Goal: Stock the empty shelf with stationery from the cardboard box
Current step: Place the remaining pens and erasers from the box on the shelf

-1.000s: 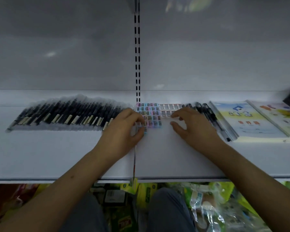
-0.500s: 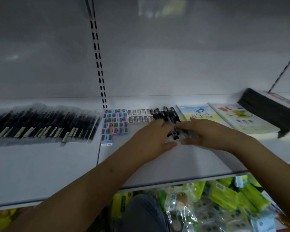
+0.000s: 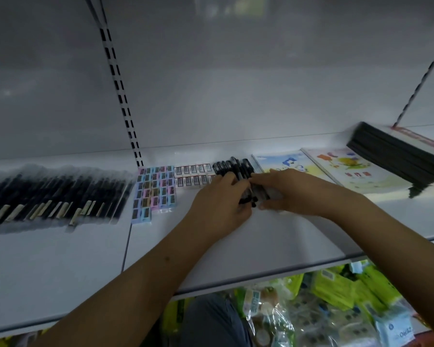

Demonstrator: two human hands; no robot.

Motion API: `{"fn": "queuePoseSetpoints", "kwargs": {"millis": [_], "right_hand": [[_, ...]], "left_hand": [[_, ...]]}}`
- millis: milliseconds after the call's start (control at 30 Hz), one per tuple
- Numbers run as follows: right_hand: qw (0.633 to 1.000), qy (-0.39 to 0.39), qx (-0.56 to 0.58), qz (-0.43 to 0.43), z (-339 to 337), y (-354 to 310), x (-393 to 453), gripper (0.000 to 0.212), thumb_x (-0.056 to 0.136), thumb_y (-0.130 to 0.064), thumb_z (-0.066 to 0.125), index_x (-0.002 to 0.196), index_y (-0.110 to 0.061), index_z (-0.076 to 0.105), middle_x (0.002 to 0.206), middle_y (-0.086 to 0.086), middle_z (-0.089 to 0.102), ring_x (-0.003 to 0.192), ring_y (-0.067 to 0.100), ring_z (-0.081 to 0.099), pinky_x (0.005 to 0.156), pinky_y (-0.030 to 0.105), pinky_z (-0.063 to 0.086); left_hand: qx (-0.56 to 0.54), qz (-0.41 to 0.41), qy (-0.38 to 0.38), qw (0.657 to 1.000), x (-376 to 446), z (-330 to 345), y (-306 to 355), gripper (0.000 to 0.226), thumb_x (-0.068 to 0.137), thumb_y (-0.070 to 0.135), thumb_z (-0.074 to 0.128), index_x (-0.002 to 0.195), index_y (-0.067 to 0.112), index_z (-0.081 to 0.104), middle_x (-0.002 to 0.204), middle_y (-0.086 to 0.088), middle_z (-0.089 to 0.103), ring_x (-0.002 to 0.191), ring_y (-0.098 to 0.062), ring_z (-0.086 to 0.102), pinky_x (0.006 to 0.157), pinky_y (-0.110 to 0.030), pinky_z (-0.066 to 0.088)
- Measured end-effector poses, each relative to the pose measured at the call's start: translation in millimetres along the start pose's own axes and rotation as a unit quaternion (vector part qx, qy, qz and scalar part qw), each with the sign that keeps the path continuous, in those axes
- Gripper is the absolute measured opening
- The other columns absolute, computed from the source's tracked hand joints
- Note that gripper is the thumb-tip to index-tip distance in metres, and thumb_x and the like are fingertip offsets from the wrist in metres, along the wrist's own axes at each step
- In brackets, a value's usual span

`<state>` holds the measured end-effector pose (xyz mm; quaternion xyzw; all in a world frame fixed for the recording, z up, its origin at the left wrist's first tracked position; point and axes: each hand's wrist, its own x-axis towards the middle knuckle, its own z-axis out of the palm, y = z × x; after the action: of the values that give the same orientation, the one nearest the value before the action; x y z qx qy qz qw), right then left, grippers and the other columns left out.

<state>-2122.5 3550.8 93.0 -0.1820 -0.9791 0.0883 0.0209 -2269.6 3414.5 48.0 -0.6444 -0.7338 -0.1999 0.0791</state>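
Both hands on a cluster of black pens lying on the white shelf, right of centre and toward the far side. Left hand curled against the left side of the cluster, fingertips bent in over the pen barrels, thumb underneath at the near end: grasping the pens. Right hand laid over the right side of the cluster, fingers bent down onto the pens and thumb tucked at the near edge, likewise grasping them; exact finger contact blurred. Pen tips pointing far, caps or ends poking out near, between the two hands.

Just left of the pens, two rows of small white erasers with dark labels, touching side by side. Left of those, a block of pastel sharpeners or small boxes in pink, blue and purple columns, running from far to near. Further left, a long fanned row of wrapped black pens with pale ends, blurred.

Right of the hands, two illustrated workbooks lying flat, side by side. At the far right, a dark stack of notebooks, partly over the right workbook.

Below the shelf edge, green and clear plastic packets on the lower level.
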Motion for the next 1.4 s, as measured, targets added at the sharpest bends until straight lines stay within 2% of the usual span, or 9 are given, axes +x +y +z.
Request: {"fn": "queuePoseSetpoints", "kwargs": {"millis": [167,333,500,667,767,933,1167,1333,1400], "right_hand": [[0.998,0.045,0.028,0.017,5.7,-0.9,6.7,0.04,0.088,-0.032,0.07,0.126,-0.028,0.061,0.117,-0.006,0.067,0.105,0.015,0.061,0.09,0.039,0.05],[0.999,0.028,0.044,0.014,1.9,3.1,4.7,0.04,0.086,-0.03,0.071,0.124,-0.034,0.061,0.116,-0.015,0.066,0.104,0.008,0.06,0.09,0.028,0.048],[0.998,0.024,0.06,0.021,4.0,2.8,6.5,0.037,0.09,-0.027,0.065,0.126,-0.033,0.06,0.121,-0.011,0.065,0.108,0.012,0.059,0.094,0.035,0.048],[0.997,0.057,0.053,0.023,-0.6,-4.3,1.9,0.046,0.094,-0.03,0.061,0.139,-0.028,0.052,0.146,-0.01,0.047,0.132,0.01,0.044,0.111,0.024,0.031],[0.989,0.136,0.059,-0.005,-4.1,-38.8,7.2,0.041,0.097,-0.03,0.055,0.138,-0.021,0.053,0.145,-0.005,0.048,0.132,0.01,0.041,0.107,0.012,0.021],[0.951,0.208,0.191,-0.126,15.0,-164.1,36.1,0.045,0.099,-0.046,0.043,0.136,-0.023,0.053,0.138,-0.006,0.053,0.125,0.007,0.046,0.106,0.022,0.033],[0.917,0.108,0.247,-0.294,73.7,-388.2,66.8,0.054,0.101,-0.05,0.037,0.15,-0.027,0.034,0.154,-0.009,0.033,0.141,0.008,0.026,0.113,0.022,0.019],[0.873,0.021,0.253,-0.415,124.5,-537.0,52.3,0.053,0.101,-0.051,0.036,0.147,-0.025,0.036,0.149,-0.005,0.04,0.135,0.012,0.038,0.112,0.034,0.034],[0.855,-0.061,0.236,-0.458,145.0,-589.2,37.3,0.052,0.101,-0.051,0.035,0.149,-0.03,0.032,0.152,-0.009,0.036,0.137,0.011,0.037,0.107,0.029,0.034]], "left_hand": [[-0.008,-0.013,0.014,1.0,2.1,3.1,1.1,0.041,0.09,0.05,0.058,0.121,0.023,0.056,0.111,0.002,0.05,0.098,-0.017,0.049,0.074,-0.036,0.05],[-0.008,-0.022,0.033,0.999,3.7,5.6,2.9,0.033,0.094,0.043,0.056,0.121,0.025,0.057,0.116,0.006,0.053,0.105,-0.015,0.05,0.071,-0.032,0.049],[-0.045,-0.025,0.023,0.998,1.2,4.3,-1.3,0.037,0.093,0.045,0.056,0.126,0.027,0.056,0.115,0.006,0.048,0.1,-0.012,0.052,0.074,-0.03,0.049],[-0.087,-0.047,0.046,0.994,-26.3,-24.0,-7.2,0.044,0.098,0.043,0.051,0.139,0.028,0.047,0.122,0.008,0.044,0.1,-0.01,0.054,0.081,-0.029,0.05],[-0.076,-0.086,0.095,0.989,-78.9,-52.1,-18.5,0.044,0.098,0.04,0.052,0.14,0.03,0.047,0.132,0.013,0.047,0.114,-0.006,0.051,0.094,-0.018,0.041],[-0.032,-0.205,0.178,0.962,-220.3,-117.4,-58.2,0.033,0.095,0.039,0.053,0.128,0.039,0.051,0.125,0.024,0.046,0.113,0.013,0.04,0.093,0.0,0.028],[0.119,-0.499,0.251,0.821,-441.1,-182.9,-77.5,0.034,0.093,0.026,0.062,0.126,0.024,0.059,0.125,0.005,0.054,0.116,-0.015,0.05,0.1,-0.032,0.039],[0.176,-0.677,0.233,0.676,-569.6,-206.2,-43.4,0.038,0.092,0.028,0.062,0.13,0.024,0.058,0.129,0.003,0.052,0.12,-0.019,0.045,0.099,-0.039,0.042],[0.169,-0.744,0.205,0.613,-611.1,-200.6,-27.6,0.041,0.093,0.032,0.061,0.132,0.022,0.057,0.129,-0.003,0.052,0.118,-0.025,0.048,0.097,-0.041,0.045]]}}
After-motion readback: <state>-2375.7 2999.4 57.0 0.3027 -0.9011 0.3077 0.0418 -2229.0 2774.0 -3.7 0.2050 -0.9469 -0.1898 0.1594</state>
